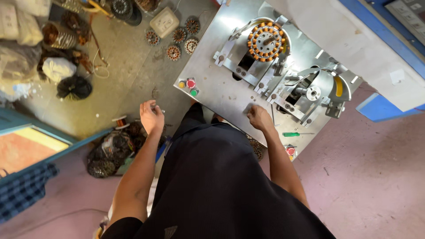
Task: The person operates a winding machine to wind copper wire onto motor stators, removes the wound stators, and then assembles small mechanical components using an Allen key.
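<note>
Resting knuckles-down with curled fingers: right hand [259, 117], on the near edge of the flat grey metal machine tabletop [221, 84], touching a small pale grey scrap [247, 108] at the fingertips; whether pinched or merely pressed, cannot tell. Hanging in the air off the table's left corner: left hand [152, 116], fingers loosely bunched, nothing clearly held, above the heap of dark wound stator cores [110, 152] on the floor. Just beside that hand, a small spool of copper wire [120, 121].

Mounted on the tabletop, well beyond the right hand: round stator ring with orange copper-wound poles [266, 41], clamped in a shiny steel fixture. Right of it, a curved steel winding arm with a yellow insert [327, 86]. Near the table's left corner, a cluster of yellow, red and green push buttons [189, 85]. Close to the right forearm, a green-handled screwdriver [294, 134] lying flat, and a second red button [290, 151] at the near edge.

On the concrete floor to the upper left, several loose wound stators [179, 40] beside a beige square box [164, 21].
</note>
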